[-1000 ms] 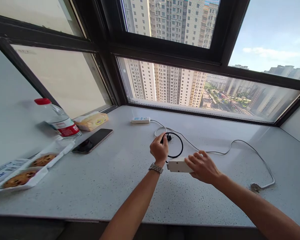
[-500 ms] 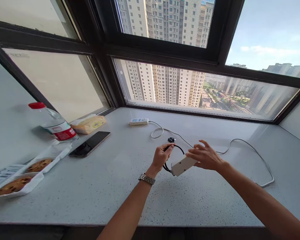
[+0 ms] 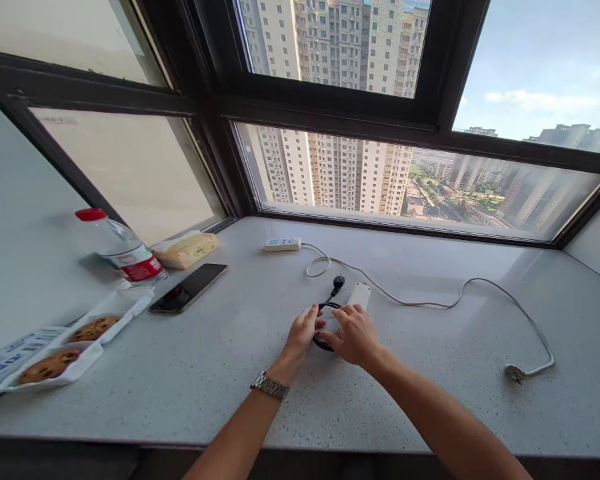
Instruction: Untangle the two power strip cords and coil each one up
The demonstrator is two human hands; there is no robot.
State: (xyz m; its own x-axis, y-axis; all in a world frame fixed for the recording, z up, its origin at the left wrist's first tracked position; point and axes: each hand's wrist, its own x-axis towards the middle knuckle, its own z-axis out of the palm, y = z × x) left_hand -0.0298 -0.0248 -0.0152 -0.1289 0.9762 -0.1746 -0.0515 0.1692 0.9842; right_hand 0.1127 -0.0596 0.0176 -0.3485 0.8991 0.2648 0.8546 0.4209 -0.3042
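Both hands press down on a small white power adapter (image 3: 356,298) and its black cord (image 3: 325,308), coiled on the tabletop (image 3: 220,373): the left hand (image 3: 303,331) pins the loop, the right hand (image 3: 353,333) covers the adapter's near end, neither grip visibly closed. It looks light and rigid, its cord springy; best held by the body, the loop pinched.

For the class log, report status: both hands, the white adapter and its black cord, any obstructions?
Left hand on coiled black cord. Right hand on white adapter, flat on counter. Grip unclear. White cable lies beyond.
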